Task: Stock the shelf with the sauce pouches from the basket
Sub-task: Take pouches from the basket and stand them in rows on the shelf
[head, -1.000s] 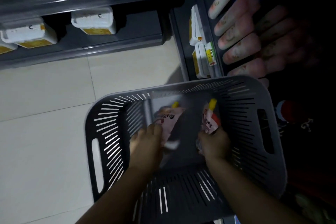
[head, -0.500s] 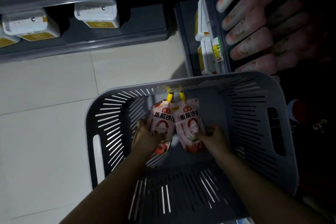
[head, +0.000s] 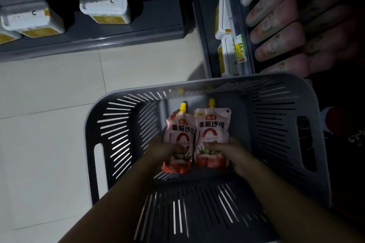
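Note:
A grey slotted basket (head: 110, 124) stands on the pale tiled floor below me. Inside it I hold two pink tomato sauce pouches with yellow caps, upright and side by side. My left hand (head: 165, 151) grips the lower part of the left pouch (head: 180, 130). My right hand (head: 230, 151) grips the lower part of the right pouch (head: 214, 126). The two pouches touch along their edges. On the dark shelf at the upper right lies a row of similar pink pouches (head: 276, 29), packed close together.
A low dark shelf (head: 128, 33) at the upper left carries white tubs with yellow labels (head: 104, 6). More white tubs (head: 227, 51) sit on the lower level of the right-hand shelf, behind a price tag (head: 240, 49). Pale floor tiles (head: 49, 104) spread left of the basket.
One second ago my hands were blurred, gathering the pouches apart in the basket. They have since brought the two pouches together, turned face up and upright, and the view has shifted slightly.

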`<state>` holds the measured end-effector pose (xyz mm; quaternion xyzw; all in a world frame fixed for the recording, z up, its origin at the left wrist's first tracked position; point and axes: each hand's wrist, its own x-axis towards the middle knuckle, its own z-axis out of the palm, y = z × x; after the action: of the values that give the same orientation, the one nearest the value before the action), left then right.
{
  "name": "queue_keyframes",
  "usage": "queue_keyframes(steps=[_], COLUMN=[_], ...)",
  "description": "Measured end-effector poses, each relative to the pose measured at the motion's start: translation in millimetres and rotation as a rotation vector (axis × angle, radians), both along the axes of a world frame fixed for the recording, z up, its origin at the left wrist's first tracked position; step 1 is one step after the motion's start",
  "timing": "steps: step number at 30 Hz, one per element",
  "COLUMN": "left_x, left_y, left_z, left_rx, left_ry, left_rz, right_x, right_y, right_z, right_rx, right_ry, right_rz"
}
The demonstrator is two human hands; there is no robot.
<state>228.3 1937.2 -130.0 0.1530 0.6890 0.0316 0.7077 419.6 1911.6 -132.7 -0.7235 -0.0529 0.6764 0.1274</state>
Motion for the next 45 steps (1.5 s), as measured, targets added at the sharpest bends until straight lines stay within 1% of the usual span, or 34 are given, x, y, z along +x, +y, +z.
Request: queue_keyframes(steps=[2, 4, 6, 9, 15, 20, 26, 29, 31, 34, 36, 40, 45], left_x=[1.0, 1.1, -1.8, -8.3, -14.2, -9.2, -7.7, -2.2, 1.1, 5.7, 9.3, 24.8, 66.7], left_y=[-2.6, -7.4, -10.2, -14.6, -24.8, -26.1, 5.8, 18.3, 20.4, 16.2, 9.0, -9.8, -50.7], left_z=[6.7, 17.0, 31.5, 56.7, 115.7, 167.5, 249.8, 297.4, 328.8, 365.6, 382.7, 403.0, 422.7], left_rx=[-0.02, -0.016, -0.018, -0.001, 0.144, 0.242, 0.343, 0.349, 0.362, 0.393, 0.397, 0.37, 0.368], left_ry=[-0.042, -0.076, -0.141, -0.241, -0.349, -0.366, -0.434, -0.511, -0.565, -0.667, -0.698, -0.675, -0.72], left_rz=[0.003, 0.019, 0.053, 0.06, 0.051, 0.191, 0.119, 0.097, 0.038, 0.008, -0.017, -0.109, -0.249], right_x=[2.8, 5.2, 7.6, 12.8, 24.6, 23.8, 18.4, 14.3, 9.7, 1.0, -4.3, -9.1, -2.7], right_y=[0.3, -0.7, -2.6, -5.9, -11.8, -6.9, 0.8, -9.7, -24.4, -50.5, -70.8, -117.7, -192.7], right_z=[6.9, 18.4, 33.6, 62.2, 120.6, 180.5, 264.8, 308.0, 332.8, 364.8, 382.4, 405.4, 426.5], right_rx=[-0.002, 0.014, 0.058, 0.131, 0.239, 0.416, 0.567, 0.636, 0.688, 0.76, 0.793, 0.871, 0.929], right_ry=[0.019, 0.081, 0.139, 0.151, 0.231, 0.245, 0.242, 0.192, 0.155, 0.12, 0.054, -0.06, -0.21], right_rz=[0.019, 0.017, -0.01, -0.031, -0.056, -0.048, -0.11, -0.182, -0.22, -0.253, -0.324, -0.487, -0.711])
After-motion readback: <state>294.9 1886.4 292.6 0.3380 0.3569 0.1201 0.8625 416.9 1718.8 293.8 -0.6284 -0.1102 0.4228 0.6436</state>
